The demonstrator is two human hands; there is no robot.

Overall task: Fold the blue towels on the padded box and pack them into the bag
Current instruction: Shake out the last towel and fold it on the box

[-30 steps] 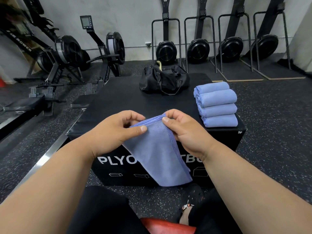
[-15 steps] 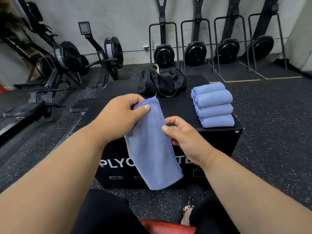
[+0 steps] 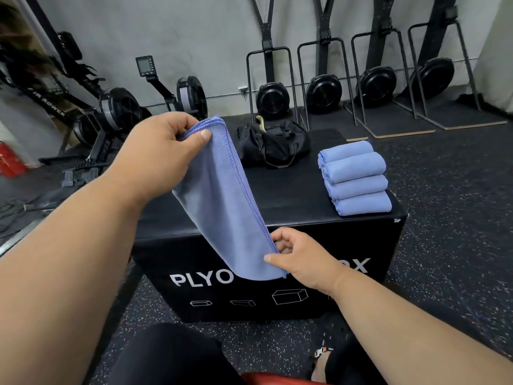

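A blue towel (image 3: 224, 201), folded lengthwise into a strip, hangs stretched in the air over the front of the black padded box (image 3: 291, 195). My left hand (image 3: 163, 154) pinches its top end, raised high on the left. My right hand (image 3: 299, 257) pinches the bottom corner, low in front of the box's lettered face. Several folded blue towels (image 3: 356, 179) lie in a row on the box's right side. A black duffel bag (image 3: 273, 144) sits at the back of the box top, behind the held towel.
Rowing machines (image 3: 116, 115) stand to the left on the rubber floor. More upright machines (image 3: 322, 87) line the wall behind the box. My knees and a sandalled foot (image 3: 322, 354) are just below the box front.
My left hand rose with the towel's top end while my right hand slid down its edge to the bottom corner, so the towel is now pulled out long.
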